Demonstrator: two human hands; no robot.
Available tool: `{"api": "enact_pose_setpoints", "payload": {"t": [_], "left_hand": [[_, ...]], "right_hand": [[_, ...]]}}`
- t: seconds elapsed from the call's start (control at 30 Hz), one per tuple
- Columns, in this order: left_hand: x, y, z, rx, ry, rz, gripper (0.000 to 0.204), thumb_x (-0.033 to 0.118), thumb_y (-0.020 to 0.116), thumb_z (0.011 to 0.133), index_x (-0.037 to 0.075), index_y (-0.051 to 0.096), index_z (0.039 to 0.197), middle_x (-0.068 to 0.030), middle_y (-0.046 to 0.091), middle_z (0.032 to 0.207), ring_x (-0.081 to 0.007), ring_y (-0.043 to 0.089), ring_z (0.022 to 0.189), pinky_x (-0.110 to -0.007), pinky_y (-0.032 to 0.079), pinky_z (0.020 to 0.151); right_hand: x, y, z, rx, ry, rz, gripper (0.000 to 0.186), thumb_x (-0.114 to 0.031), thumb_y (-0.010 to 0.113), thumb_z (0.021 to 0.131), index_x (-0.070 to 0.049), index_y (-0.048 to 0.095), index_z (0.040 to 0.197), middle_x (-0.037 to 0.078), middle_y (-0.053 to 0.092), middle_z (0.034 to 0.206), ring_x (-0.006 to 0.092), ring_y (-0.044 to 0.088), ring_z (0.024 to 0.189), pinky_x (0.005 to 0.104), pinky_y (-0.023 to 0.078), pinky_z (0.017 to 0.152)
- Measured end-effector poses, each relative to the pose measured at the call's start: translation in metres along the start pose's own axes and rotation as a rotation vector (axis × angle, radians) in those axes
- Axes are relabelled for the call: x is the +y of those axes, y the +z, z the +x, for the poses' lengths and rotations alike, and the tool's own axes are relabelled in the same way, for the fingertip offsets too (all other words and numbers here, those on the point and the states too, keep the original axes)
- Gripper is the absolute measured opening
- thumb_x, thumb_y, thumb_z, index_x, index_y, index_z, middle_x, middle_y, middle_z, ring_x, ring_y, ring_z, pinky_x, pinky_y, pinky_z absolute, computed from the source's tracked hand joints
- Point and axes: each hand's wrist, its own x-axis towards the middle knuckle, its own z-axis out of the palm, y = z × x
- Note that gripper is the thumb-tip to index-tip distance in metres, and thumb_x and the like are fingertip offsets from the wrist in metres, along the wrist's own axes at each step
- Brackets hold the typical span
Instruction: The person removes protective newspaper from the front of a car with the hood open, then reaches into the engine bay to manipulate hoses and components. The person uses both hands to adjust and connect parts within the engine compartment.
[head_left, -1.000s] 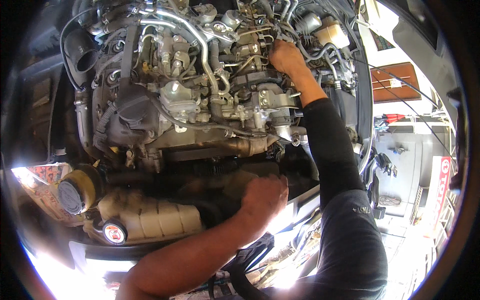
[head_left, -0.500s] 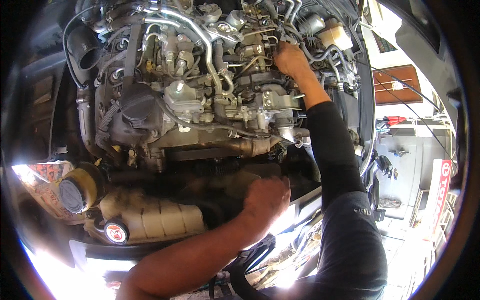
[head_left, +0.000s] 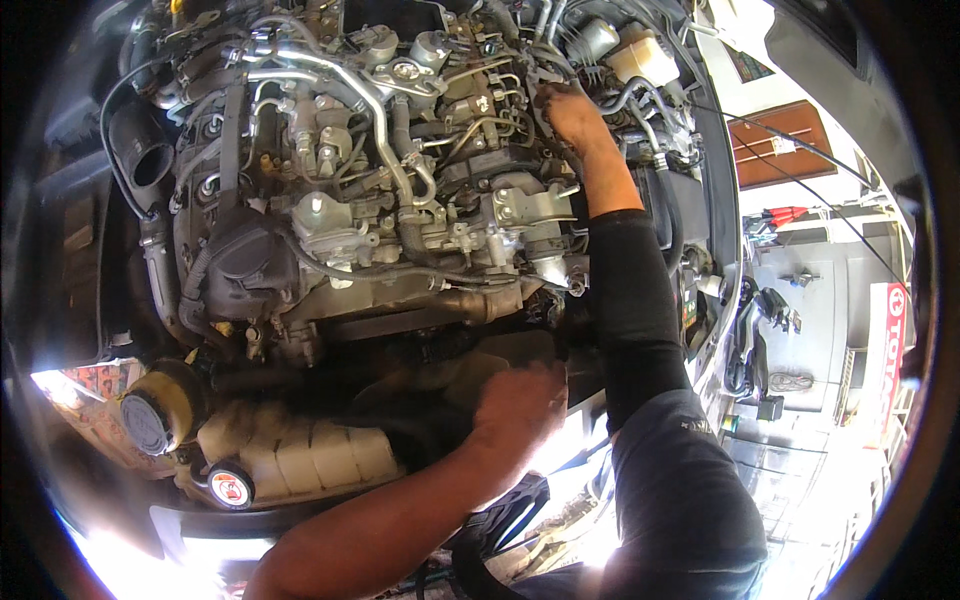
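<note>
My right hand [head_left: 574, 117], at the end of a dark-sleeved arm, reaches far over an open engine bay. Its fingers are curled together among hoses and thin metal lines at the right side of the engine [head_left: 400, 240]; the small part they hold is hidden. Closer to me, my bare left forearm crosses from the lower left. My left hand [head_left: 522, 405] is low at the bay's front edge, beside a dark gap in front of the engine. Its fingers are in shadow and turned away, so their grip does not show. Silver pipes [head_left: 375, 125] run over the engine's top.
A translucent coolant tank [head_left: 300, 455] with a labelled cap and a yellowish reservoir [head_left: 165, 405] with a dark cap stand at near left. A pale fluid reservoir [head_left: 643, 60] sits beyond my right hand. The raised hood [head_left: 850, 130] overhangs the right side, above a bright workshop floor.
The whole view has shifted, so the engine sits slightly further left. My right hand stays among the hoses, slightly nearer to me relative to the pale reservoir. My left hand remains at the front edge.
</note>
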Motion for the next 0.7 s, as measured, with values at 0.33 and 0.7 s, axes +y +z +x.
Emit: {"api": "enact_pose_setpoints", "payload": {"t": [0.33,0.7], "left_hand": [[-0.001,0.002,-0.004,0.096,0.010,0.032,0.033,0.018,0.057,0.099,0.002,0.066,0.126,-0.0205,0.075,0.109,-0.0357,0.078,0.095,-0.048,0.064,0.073],[-0.001,0.000,-0.006,0.066,0.011,0.028,0.037,0.019,0.059,0.099,0.002,0.065,0.131,-0.0200,0.075,0.113,-0.0352,0.078,0.097,-0.047,0.065,0.074]], "right_hand": [[-0.043,-0.005,-0.013,-0.123,0.000,-0.295,0.045,-0.039,0.058,0.102,-0.006,0.070,0.130,0.024,0.070,0.133,0.0433,0.065,0.127,0.0501,0.051,0.110],[-0.055,-0.002,-0.021,-0.087,-0.072,-0.387,0.038,-0.033,0.061,0.100,-0.005,0.070,0.124,0.027,0.072,0.123,0.0454,0.066,0.121,0.0525,0.053,0.106]]}}
